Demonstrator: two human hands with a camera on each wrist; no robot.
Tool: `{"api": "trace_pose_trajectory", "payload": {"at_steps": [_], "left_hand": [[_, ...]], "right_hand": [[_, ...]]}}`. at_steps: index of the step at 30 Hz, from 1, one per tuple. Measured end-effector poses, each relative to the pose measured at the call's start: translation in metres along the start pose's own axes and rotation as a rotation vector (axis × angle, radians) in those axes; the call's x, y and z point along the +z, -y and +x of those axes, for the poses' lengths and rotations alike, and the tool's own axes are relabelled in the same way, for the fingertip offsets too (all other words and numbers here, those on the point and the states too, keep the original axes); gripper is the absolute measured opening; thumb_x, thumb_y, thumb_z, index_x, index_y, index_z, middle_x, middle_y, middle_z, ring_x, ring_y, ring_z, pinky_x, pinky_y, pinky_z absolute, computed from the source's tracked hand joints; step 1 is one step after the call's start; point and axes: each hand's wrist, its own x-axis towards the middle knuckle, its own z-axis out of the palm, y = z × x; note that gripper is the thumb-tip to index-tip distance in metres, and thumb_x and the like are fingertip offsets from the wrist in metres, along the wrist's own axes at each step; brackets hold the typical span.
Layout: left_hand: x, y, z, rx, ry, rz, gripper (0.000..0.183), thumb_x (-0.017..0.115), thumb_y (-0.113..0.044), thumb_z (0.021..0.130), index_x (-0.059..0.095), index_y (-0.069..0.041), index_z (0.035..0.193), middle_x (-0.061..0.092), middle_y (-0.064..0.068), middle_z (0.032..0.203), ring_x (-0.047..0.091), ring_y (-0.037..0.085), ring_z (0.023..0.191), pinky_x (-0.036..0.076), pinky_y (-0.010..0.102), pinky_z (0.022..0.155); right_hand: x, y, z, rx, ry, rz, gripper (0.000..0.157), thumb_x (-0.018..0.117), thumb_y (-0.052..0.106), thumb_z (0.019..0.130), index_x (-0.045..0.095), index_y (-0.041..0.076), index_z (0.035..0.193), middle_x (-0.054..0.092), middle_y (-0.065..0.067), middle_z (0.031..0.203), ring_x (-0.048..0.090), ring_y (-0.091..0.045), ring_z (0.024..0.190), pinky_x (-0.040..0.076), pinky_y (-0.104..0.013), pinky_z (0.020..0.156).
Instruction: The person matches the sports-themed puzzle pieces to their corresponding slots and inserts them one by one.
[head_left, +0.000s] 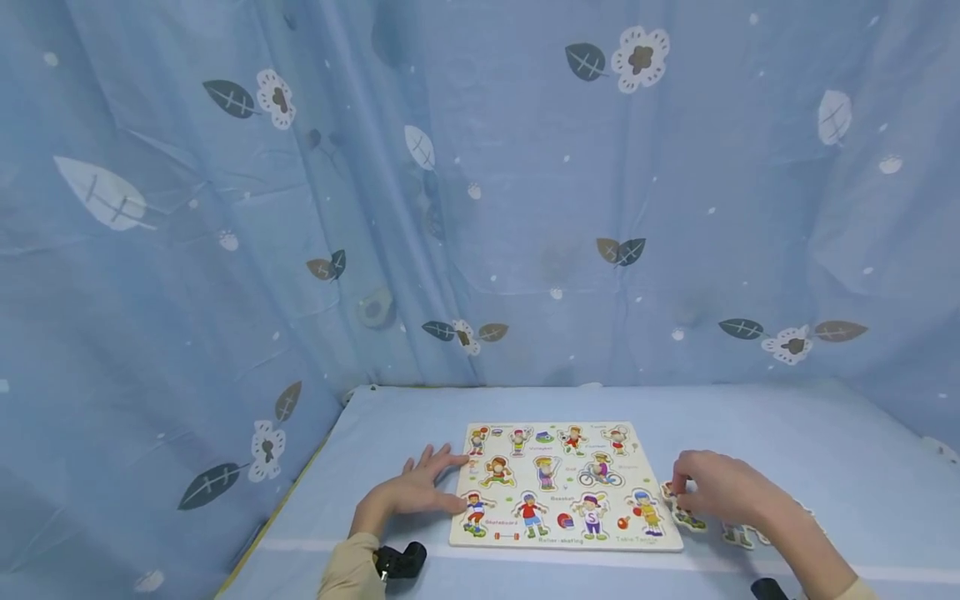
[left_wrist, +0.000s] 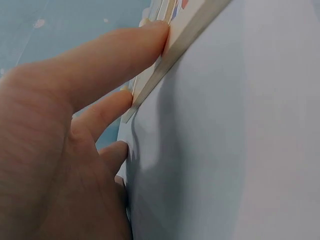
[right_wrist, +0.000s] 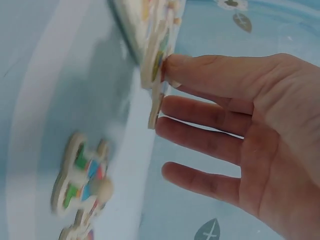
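A wooden picture board (head_left: pixel 660 541), a puzzle with printed sports figures, lies flat. My left hand (head_left: pixel 416 490) is at its left side, thumb and fingertips touching the edge; the left wrist view shows the thumb (left_wrist: pixel 125 47) and a finger against the board's side (left_wrist: pixel 175 47). Just off the right edge, my right hand (head_left: pixel 723 487) pinches a figure-shaped puzzle piece (head_left: pixel 688 520) between thumb and finger. This piece (right_wrist: pixel 157 65) is tilted and seen nearly edge-on in the right wrist view, its front mostly hidden. The other right fingers extend.
Several loose puzzle pieces (head_left: pixel 737 535) lie on the table right of the board, partly hidden under my right forearm. One loose piece (right_wrist: pixel 82 175) has a round wooden knob. A blue patterned curtain (head_left: pixel 525 208) hangs behind the table.
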Motion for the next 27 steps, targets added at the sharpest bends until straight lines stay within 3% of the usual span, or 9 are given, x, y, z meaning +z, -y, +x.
{"api": "trace_pose_trajectory", "payload": {"at_steps": [14,21,27], "left_hand": [[0.000,-0.001,-0.002,0.010,-0.006,-0.007,0.079,0.077,-0.046,0.075,0.050,-0.024,0.145,0.020,0.018,0.163,0.003,0.042,0.151,-0.002,0.063,0.119],[0.002,-0.003,-0.002,0.015,-0.015,0.001,0.078,0.075,-0.045,0.075,0.050,-0.024,0.145,0.020,0.018,0.163,0.004,0.042,0.151,-0.001,0.064,0.119],[0.001,-0.002,-0.001,0.031,-0.014,0.008,0.075,0.071,-0.046,0.078,0.049,-0.023,0.145,0.020,0.019,0.163,0.004,0.043,0.151,-0.002,0.065,0.119]], "right_hand": [[0.010,0.066,0.018,-0.143,-0.084,0.005,0.017,0.081,0.017,0.081,0.066,0.022,0.077,0.062,0.010,0.087,0.051,-0.012,0.072,0.047,-0.033,0.065],[0.010,0.102,0.029,-0.273,-0.143,0.023,0.013,0.079,0.016,0.083,0.067,0.021,0.080,0.061,0.011,0.087,0.052,-0.007,0.070,0.047,-0.031,0.062],[0.018,0.132,0.042,-0.369,-0.146,0.035,0.010,0.077,0.018,0.085,0.068,0.021,0.083,0.062,0.010,0.090,0.052,-0.006,0.069,0.047,-0.030,0.061]]}}
